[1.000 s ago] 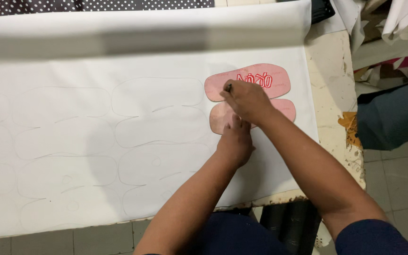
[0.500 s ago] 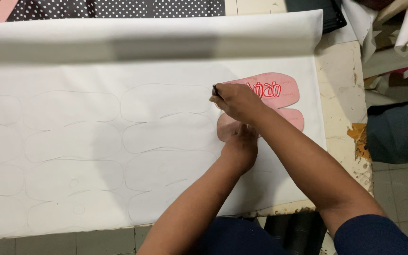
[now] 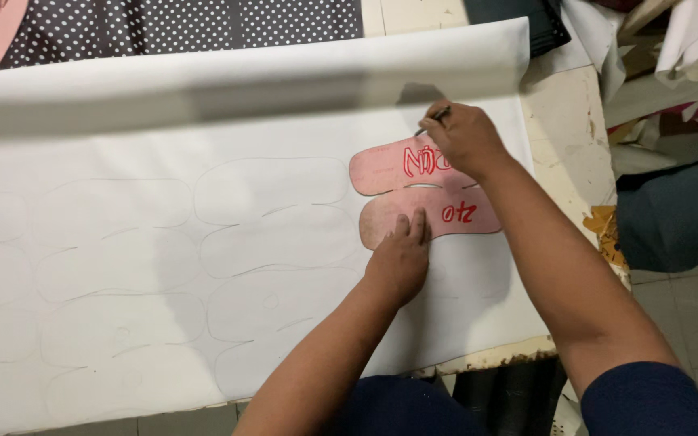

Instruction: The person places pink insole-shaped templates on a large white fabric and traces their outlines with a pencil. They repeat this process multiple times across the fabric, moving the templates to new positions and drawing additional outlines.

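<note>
Template (image 3: 414, 190), centre right, is pinned flat by left hand (image 3: 401, 258); pen (image 3: 434, 119) gripped in right hand (image 3: 466, 137); slipping would skew the outline

The white sheet (image 3: 163, 266) looks like smooth, matt leatherette or thin foam, rolled at its far edge. The pink template (image 3: 414, 190) seems stiff matt card. Far left lies soft dotted cloth (image 3: 179, 28). The table edge (image 3: 563, 153) shows worn, chipped paint.

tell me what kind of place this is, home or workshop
Most likely a small cutting workshop, perhaps for footwear. A pink template lies on a white sheet covered in traced outlines; the left hand pins it while the right hand traces with a pen. Fabric piles sit alongside.
</note>
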